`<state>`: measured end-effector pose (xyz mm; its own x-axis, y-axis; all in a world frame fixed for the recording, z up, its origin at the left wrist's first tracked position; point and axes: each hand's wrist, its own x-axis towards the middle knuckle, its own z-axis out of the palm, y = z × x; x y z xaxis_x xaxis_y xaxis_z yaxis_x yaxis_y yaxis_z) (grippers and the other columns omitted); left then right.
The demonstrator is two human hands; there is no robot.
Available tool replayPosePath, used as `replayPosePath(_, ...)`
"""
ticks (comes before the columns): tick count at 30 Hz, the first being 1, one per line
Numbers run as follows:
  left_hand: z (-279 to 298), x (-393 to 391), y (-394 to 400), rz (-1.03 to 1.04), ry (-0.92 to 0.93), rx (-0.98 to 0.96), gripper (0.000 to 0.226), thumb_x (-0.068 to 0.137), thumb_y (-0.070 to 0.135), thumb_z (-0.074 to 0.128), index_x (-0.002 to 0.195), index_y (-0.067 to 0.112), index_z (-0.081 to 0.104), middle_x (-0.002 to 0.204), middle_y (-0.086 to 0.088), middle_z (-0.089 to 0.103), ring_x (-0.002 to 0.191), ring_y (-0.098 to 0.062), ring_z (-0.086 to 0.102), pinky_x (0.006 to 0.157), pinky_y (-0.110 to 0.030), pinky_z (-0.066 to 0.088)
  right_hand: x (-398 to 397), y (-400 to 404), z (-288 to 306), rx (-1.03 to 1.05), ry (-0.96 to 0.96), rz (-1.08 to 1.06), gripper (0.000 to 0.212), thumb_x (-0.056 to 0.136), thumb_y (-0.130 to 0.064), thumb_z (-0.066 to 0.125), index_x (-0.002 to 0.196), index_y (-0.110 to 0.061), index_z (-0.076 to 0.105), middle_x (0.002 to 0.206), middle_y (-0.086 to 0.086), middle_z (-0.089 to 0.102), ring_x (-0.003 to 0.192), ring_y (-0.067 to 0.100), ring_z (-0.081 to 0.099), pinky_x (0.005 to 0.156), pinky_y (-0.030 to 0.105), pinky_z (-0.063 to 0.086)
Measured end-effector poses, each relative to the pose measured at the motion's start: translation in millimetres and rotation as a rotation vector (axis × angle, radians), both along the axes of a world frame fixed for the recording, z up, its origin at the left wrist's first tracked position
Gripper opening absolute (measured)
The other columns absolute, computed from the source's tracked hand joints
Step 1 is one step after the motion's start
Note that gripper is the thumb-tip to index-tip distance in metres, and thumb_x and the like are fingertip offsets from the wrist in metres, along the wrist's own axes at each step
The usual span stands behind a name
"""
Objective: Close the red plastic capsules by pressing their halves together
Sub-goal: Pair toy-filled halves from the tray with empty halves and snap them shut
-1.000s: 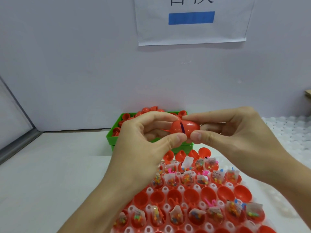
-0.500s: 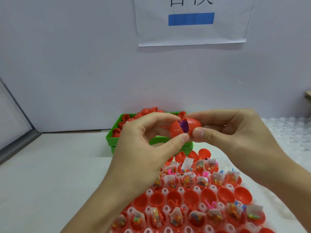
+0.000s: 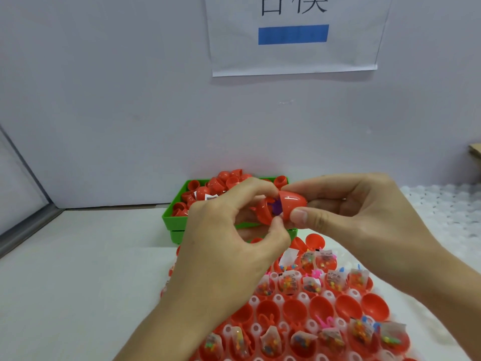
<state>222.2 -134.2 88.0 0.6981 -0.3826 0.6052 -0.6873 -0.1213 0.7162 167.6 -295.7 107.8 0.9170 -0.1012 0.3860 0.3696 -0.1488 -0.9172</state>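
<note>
Both hands hold one red plastic capsule (image 3: pixel 289 204) in the air above the tray. My right hand (image 3: pixel 364 225) pinches its rounded right half between thumb and fingers. My left hand (image 3: pixel 229 246) grips the left half (image 3: pixel 263 212) with fingertips. The halves stand apart at an angle, and a purple toy (image 3: pixel 277 207) shows in the gap. Below, a white tray (image 3: pixel 278 299) carries several open red capsule halves, many with small bags of coloured bits.
A green bin (image 3: pixel 177 217) heaped with loose red capsule halves stands behind the hands, against the wall. A white bubbled sheet (image 3: pixel 442 209) lies at the right. Bare table surface (image 3: pixel 78 269) stretches to the left. A paper sign (image 3: pixel 294 35) hangs on the wall.
The capsule was nearly closed a second ago. Its halves have since tilted apart, and the purple toy inside now shows in a wider gap. Both hands stay in about the same place.
</note>
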Motion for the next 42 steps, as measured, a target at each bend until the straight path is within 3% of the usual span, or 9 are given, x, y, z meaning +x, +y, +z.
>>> replayPosePath(5, 0, -3, -3, 0.036, -0.034, -0.043, 0.024, 0.079, 0.018, 0.07, 0.098, 0.033, 0.071, 0.086, 0.017, 0.074, 0.077, -0.001, 0.073, 0.069, -0.018, 0.06, 2, 0, -2, 0.025, -0.013, -0.003, 0.024, 0.072, 0.003, 0.074, 0.09, -0.013, 0.077, 0.079, 0.002, 0.078, 0.074, 0.014, 0.076, 0.065, 0.013, 0.056)
replayPosePath(9, 1, -6, -5, 0.009, -0.016, -0.12, 0.025, 0.081, 0.015, 0.07, 0.099, 0.032, 0.072, 0.089, 0.017, 0.076, 0.08, 0.0, 0.073, 0.072, -0.017, 0.059, 3, -2, -1, 0.062, -0.028, 0.017, 0.025, 0.066, -0.009, 0.073, 0.091, -0.012, 0.077, 0.081, 0.004, 0.078, 0.074, 0.015, 0.076, 0.065, 0.015, 0.056)
replayPosePath(16, 2, -6, -5, -0.047, 0.043, -0.135, 0.021, 0.08, 0.014, 0.069, 0.095, 0.029, 0.067, 0.086, 0.009, 0.077, 0.078, -0.006, 0.075, 0.071, -0.023, 0.061, 3, -2, -2, 0.083, -0.028, 0.02, 0.026, 0.064, -0.009, 0.073, 0.089, -0.013, 0.078, 0.081, 0.005, 0.078, 0.074, 0.015, 0.076, 0.065, 0.015, 0.056)
replayPosePath(27, 5, -1, 3, -0.059, 0.019, -0.005, 0.013, 0.079, 0.017, 0.068, 0.088, 0.026, 0.063, 0.077, 0.002, 0.066, 0.077, -0.019, 0.073, 0.064, -0.027, 0.062, 1, 6, -1, 0.038, -0.031, -0.016, 0.03, 0.077, 0.013, 0.068, 0.088, -0.013, 0.077, 0.075, 0.004, 0.077, 0.068, 0.013, 0.075, 0.062, 0.013, 0.055)
replayPosePath(31, 6, 0, 4, -0.077, 0.047, -0.024, 0.015, 0.077, 0.016, 0.071, 0.087, 0.026, 0.065, 0.084, 0.004, 0.069, 0.084, -0.017, 0.074, 0.064, -0.029, 0.062, 1, 8, -1, 0.01, -0.033, -0.04, 0.028, 0.077, 0.012, 0.069, 0.09, -0.012, 0.076, 0.073, 0.004, 0.077, 0.067, 0.012, 0.075, 0.061, 0.012, 0.054)
replayPosePath(36, 6, -1, 3, -0.122, 0.144, -0.064, 0.032, 0.074, 0.015, 0.08, 0.102, 0.025, 0.07, 0.097, 0.01, 0.076, 0.096, -0.007, 0.072, 0.078, -0.024, 0.06, 0, 8, 1, 0.017, -0.082, -0.088, 0.031, 0.077, 0.009, 0.069, 0.086, -0.019, 0.075, 0.069, -0.001, 0.076, 0.063, 0.007, 0.073, 0.061, 0.01, 0.053)
replayPosePath(39, 5, -1, 2, -0.109, 0.191, -0.074, 0.04, 0.073, 0.012, 0.084, 0.108, 0.023, 0.067, 0.098, 0.011, 0.077, 0.093, -0.004, 0.073, 0.079, -0.022, 0.059, 0, 7, 2, 0.001, -0.087, -0.077, 0.033, 0.075, 0.011, 0.07, 0.086, -0.02, 0.076, 0.068, 0.0, 0.076, 0.062, 0.007, 0.073, 0.061, 0.01, 0.053)
replayPosePath(42, 8, 0, 3, -0.088, 0.186, -0.085, 0.033, 0.066, 0.02, 0.08, 0.098, 0.024, 0.071, 0.089, 0.013, 0.077, 0.083, -0.005, 0.075, 0.075, -0.019, 0.059, 0, 7, 0, -0.035, -0.079, -0.07, 0.032, 0.073, 0.009, 0.073, 0.086, -0.02, 0.077, 0.065, 0.003, 0.075, 0.062, 0.009, 0.073, 0.062, 0.012, 0.054)
